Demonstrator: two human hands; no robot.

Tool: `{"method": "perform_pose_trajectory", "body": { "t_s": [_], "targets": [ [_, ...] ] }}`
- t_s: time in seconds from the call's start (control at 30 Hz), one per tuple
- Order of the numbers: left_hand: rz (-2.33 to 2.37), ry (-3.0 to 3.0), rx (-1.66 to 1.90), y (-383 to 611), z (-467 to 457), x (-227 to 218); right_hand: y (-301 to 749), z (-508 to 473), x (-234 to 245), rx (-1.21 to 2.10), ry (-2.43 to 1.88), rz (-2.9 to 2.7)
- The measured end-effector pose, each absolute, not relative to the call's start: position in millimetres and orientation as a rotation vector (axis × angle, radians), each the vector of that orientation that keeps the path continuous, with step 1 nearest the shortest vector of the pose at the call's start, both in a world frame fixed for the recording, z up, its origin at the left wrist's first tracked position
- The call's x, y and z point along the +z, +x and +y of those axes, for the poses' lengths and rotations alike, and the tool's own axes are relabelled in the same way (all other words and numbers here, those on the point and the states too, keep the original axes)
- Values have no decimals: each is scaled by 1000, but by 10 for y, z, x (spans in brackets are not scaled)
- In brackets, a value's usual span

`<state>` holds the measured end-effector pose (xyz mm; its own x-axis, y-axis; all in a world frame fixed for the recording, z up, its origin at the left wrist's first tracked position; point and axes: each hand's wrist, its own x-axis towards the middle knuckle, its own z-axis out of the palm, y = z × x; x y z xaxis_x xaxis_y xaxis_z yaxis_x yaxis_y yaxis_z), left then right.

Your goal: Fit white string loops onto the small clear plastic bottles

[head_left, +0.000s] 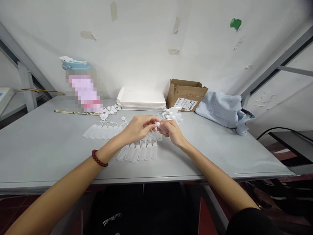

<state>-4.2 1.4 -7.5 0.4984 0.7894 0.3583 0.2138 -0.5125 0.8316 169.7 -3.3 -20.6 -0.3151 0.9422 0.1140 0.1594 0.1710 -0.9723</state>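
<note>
My left hand (pixel 139 128) and my right hand (pixel 171 131) meet above the middle of the grey table (pixel 49 150). Both pinch a small translucent plastic bottle with a white cap (pixel 158 124) between their fingertips. Just below the hands lies a row of several small clear bottles (pixel 138 151) side by side. A second row of bottles (pixel 102 131) lies to the left of my left hand. A red bead bracelet (pixel 99 159) circles my left wrist.
Loose white caps (pixel 110 110) and more small bottles (pixel 173 112) lie farther back. A stack of white sheets (pixel 141 99), an open cardboard box (pixel 186 94) and a pale blue cloth (pixel 221 111) stand by the wall. A thin stick (pixel 75 113) lies at the left.
</note>
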Motion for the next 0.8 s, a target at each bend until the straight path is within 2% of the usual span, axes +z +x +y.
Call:
{"method": "perform_pose_trajectory", "body": {
  "t_s": [0.07, 0.27, 0.43, 0.57, 0.8],
  "targets": [
    [818, 1944, 1007, -46, 16, -67, 1702, -32, -204, 1154, -1047, -1659],
    [944, 1747, 1077, -75, 24, 35, 1748, -79, -226, 391, -1083, -2037],
    [1014, 1759, 849, -52, 2, 54, 1735, -87, -240, -65, -1087, -2245],
    [896, 1774, 755, -79, 0, 71, 1736, -85, -260, -157, -1085, -2288],
    [831, 1891, 812, -98, 27, 25, 1766, -56, -283, -6, -1080, -2190]
  ]
}}
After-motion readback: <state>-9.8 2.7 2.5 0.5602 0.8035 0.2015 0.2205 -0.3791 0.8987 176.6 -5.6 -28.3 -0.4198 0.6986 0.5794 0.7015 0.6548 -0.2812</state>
